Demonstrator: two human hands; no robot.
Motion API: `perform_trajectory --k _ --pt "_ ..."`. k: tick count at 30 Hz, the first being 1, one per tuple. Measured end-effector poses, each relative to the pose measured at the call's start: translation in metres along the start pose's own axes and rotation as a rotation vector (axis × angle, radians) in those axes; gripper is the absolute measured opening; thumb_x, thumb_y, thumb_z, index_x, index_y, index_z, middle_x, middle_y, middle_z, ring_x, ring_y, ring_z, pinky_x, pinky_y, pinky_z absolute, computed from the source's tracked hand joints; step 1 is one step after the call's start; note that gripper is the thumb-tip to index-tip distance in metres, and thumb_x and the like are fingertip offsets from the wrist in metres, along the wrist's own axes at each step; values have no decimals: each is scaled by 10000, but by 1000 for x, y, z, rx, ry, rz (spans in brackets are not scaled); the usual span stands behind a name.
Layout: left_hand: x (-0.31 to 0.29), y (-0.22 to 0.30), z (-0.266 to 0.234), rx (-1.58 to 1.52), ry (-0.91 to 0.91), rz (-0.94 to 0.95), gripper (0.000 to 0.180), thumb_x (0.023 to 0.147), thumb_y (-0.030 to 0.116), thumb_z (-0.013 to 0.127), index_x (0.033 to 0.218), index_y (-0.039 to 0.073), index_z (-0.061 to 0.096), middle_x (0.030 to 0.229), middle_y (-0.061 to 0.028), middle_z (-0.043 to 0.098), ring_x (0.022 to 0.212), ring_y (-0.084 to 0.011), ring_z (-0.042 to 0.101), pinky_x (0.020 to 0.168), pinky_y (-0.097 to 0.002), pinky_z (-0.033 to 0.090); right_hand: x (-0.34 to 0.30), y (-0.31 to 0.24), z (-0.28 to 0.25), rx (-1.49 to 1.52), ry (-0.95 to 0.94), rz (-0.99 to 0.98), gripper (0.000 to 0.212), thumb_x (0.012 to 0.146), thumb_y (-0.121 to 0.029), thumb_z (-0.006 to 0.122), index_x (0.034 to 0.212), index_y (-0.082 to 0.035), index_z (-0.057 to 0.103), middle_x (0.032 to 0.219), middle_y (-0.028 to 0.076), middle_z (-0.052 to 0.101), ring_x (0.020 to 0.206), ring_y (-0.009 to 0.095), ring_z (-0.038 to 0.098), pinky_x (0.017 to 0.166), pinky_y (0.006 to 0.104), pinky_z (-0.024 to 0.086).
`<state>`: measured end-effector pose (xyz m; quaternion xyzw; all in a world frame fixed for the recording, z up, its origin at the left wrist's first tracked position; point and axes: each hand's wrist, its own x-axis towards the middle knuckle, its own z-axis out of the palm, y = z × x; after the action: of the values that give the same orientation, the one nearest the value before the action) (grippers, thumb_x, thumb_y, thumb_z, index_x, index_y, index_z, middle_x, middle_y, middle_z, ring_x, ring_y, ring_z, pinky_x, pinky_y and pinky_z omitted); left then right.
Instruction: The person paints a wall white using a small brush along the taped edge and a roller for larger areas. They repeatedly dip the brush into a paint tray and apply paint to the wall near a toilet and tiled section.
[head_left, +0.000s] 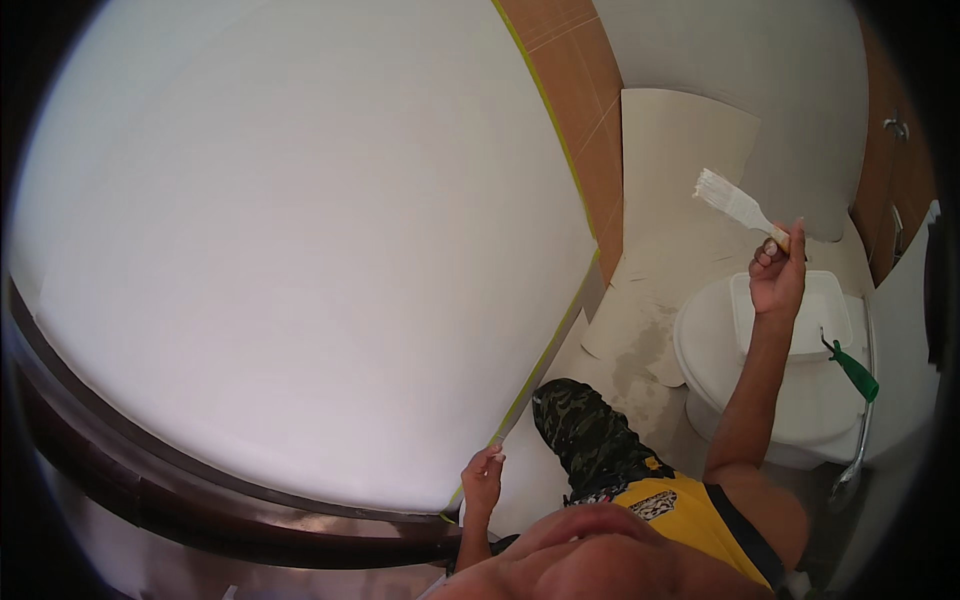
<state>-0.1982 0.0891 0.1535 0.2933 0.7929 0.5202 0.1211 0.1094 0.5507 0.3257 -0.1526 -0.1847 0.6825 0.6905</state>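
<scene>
Brush (pixel 735 202) is gripped in the right hand (pixel 779 277), raised clear of the tray (pixel 826 300), seemingly so nothing is smeared. Left hand (pixel 482 480), half-curled, is held by the tape (pixel 546 365); whether grasping, cannot be told.

At about three to four o'clock in the view, a white toilet lid (pixel 708 330) acts as the stand, flat and rounded. A white tray (pixel 822 298) sits on it, toward the lid's one o'clock — its left side partly hidden. At the tray's four to five o'clock, a green-handled tool (pixel 853 372) slants across, its metal end at the tray and its grip reaching near the lid's edge. The toilet itself stands on the floor, where a pale covering (pixel 690 240) lies — grey patches (pixel 652 345) marking it at the lid's nine o'clock.
</scene>
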Motion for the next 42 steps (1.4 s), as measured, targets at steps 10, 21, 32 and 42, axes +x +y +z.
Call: perform_trajectory --k 10,21,32,42 --pt "17 147 -80 880 774 633 404 958 60 602 1353 -13 557 1422 -230 551 1347 -446 481 1102 -556 405 131 81 236 80 -358 -212 415 958 -358 720 1102 27 663 753 90 666 612 144 628 574 282 534" --pt "22 138 -61 1057 902 251 811 1010 471 561 1573 -24 251 1580 -244 381 1485 -480 281 1183 -634 212 237 123 409 -102 -630 -392 363 916 -367 765 956 -7 750 672 49 673 530 91 588 506 240 497" --pt "21 130 -43 1064 936 137 865 1028 519 518 1607 5 132 1615 -209 363 1525 -434 248 1214 -614 152 259 121 405 -93 -660 -465 320 873 -329 726 783 -23 725 611 24 635 531 81 563 495 260 434" --pt "26 133 -32 1045 978 0 899 1028 559 492 1619 20 81 1636 -210 328 1550 -392 218 1235 -597 67 264 103 387 -358 -666 -361 298 889 -341 717 852 -47 746 616 -1 579 522 67 522 462 243 393"
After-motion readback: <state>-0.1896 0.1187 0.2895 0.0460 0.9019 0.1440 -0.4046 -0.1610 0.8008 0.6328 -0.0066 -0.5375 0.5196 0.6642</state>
